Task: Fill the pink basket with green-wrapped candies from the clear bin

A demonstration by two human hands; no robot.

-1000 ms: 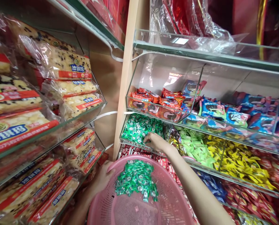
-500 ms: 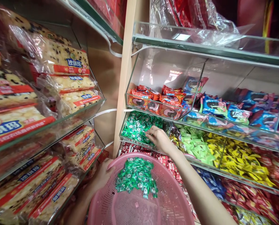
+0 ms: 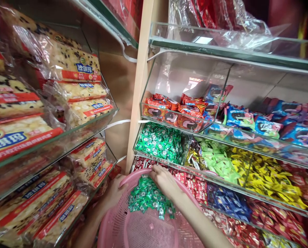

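A pink plastic basket [image 3: 151, 226] sits low in the middle, with a heap of small green-wrapped candies [image 3: 146, 199] at its far side. My left hand [image 3: 117, 188] is closed on the basket's left rim. Over the far rim, above the heap, is my right hand [image 3: 161, 177], its fingers curled down toward the green candies; what they hold, if anything, is hidden. Beyond the basket, more green candies [image 3: 160, 141] fill the leftmost glass bin.
Glass shelves [image 3: 221, 55] at the right hold red, blue, light green and yellow packets [image 3: 267, 175]. The left shelves carry stacked wrapped pastry bars [image 3: 73, 62]. A wooden post [image 3: 138, 82] stands between them.
My right hand has moved down and left, from the green candy bin to above the heap in the basket. My left hand keeps its hold on the rim.
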